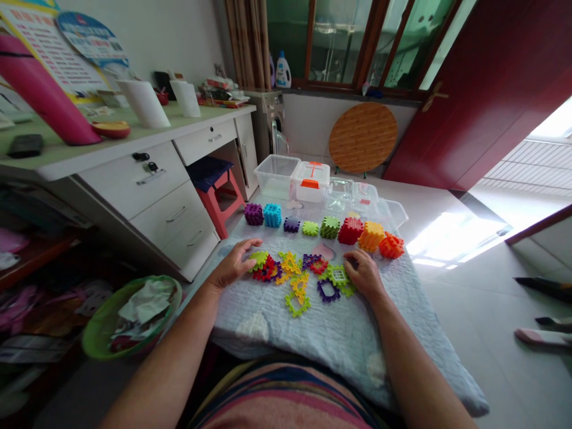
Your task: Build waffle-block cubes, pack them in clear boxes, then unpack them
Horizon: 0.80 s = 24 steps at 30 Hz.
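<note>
My left hand (233,264) is at the left end of a loose pile of interlocking plastic pieces, thumb and fingers apart. Its thumb lies against a lime green piece (258,260), above red pieces (266,269). My right hand (364,273) rests at the pile's right end, fingers loosely bent and parted, beside a green window-shaped piece (338,274). Between the hands lie yellow pieces (290,262), a purple triangular piece (310,260), a purple frame (328,291) and a lime frame (297,304).
Behind the pile, stacks sorted by colour form a row, from a purple stack (254,214) to an orange stack (392,245). Clear plastic boxes (277,173) stand at the far edge of the cloth-covered table (286,333). A desk (156,185) and green basket (92,339) are to the left.
</note>
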### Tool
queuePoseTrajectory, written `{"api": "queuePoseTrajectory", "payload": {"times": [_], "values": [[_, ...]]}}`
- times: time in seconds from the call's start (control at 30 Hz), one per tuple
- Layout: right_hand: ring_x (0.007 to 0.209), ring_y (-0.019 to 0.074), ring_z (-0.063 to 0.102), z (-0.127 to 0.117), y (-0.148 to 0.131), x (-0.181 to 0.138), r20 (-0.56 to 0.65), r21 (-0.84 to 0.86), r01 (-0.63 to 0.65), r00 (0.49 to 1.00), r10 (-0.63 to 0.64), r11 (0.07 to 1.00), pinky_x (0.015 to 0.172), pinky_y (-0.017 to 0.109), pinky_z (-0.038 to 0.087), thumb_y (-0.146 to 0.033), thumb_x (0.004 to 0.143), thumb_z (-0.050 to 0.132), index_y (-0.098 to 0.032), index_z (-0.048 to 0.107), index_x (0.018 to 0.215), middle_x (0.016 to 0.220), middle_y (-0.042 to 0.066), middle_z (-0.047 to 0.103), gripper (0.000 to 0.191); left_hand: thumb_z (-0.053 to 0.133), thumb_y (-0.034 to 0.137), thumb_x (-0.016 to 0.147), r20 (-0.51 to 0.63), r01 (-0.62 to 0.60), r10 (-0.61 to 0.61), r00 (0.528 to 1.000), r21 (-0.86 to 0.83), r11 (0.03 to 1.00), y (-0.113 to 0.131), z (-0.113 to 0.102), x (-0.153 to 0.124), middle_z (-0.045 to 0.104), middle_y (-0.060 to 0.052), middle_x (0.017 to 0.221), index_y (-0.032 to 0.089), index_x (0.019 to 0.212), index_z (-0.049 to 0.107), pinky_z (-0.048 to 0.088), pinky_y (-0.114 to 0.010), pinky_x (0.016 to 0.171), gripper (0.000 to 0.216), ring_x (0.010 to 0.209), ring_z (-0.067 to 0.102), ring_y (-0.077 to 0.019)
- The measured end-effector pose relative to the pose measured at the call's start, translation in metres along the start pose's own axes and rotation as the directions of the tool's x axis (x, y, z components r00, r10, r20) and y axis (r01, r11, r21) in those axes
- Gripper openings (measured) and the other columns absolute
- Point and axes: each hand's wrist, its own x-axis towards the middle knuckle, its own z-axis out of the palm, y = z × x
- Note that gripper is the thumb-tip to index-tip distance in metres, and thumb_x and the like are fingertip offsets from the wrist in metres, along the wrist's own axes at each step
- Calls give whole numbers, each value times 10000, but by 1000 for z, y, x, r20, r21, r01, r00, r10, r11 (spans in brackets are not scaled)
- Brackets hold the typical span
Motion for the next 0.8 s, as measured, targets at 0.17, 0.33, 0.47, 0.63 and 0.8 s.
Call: {"api": "queuePoseTrajectory", "payload": {"times": [0.17,0.33,0.47,0.63,0.8], "values": [[801,219,602,1,2,0,-1,4,3,1000,-3,1000,778,362,494,-252,798,525,-214,625,861,847,62,626,125,689,343,700,164,98,-87,983,-59,993,9,-5,-2,604,-120,1295,181,1292,537,426,-429,1072,632,1187,585,-265],[804,221,607,1,2,0,-1,3,2,1000,-2,1000,782,365,496,-253,798,521,-218,626,862,847,61,630,128,743,355,667,132,91,-83,988,-49,995,16,-2,4,634,-89,1215,203,1237,567,456,-423,1040,616,1123,615,-253],[805,226,609,1,1,0,-3,1,0,1000,0,1000,782,373,497,-260,795,524,-225,629,857,846,60,635,127,773,357,648,130,53,-52,990,-2,999,15,-1,10,629,-81,1168,209,1219,579,482,-408,992,621,1086,621,-254],[802,226,609,1,1,0,-4,10,-5,1000,5,1000,779,370,497,-263,793,523,-222,626,849,841,62,628,124,763,382,672,106,-8,-5,994,119,993,31,4,13,612,-72,1144,207,1197,604,502,-375,915,576,1011,624,-241],[803,225,608,0,0,0,-4,14,-7,1000,7,1000,783,371,497,-264,795,517,-227,625,852,836,58,628,128,762,369,683,118,-81,63,991,150,985,53,19,16,618,-73,1128,199,1167,621,491,-369,923,533,1021,615,-246]]}}
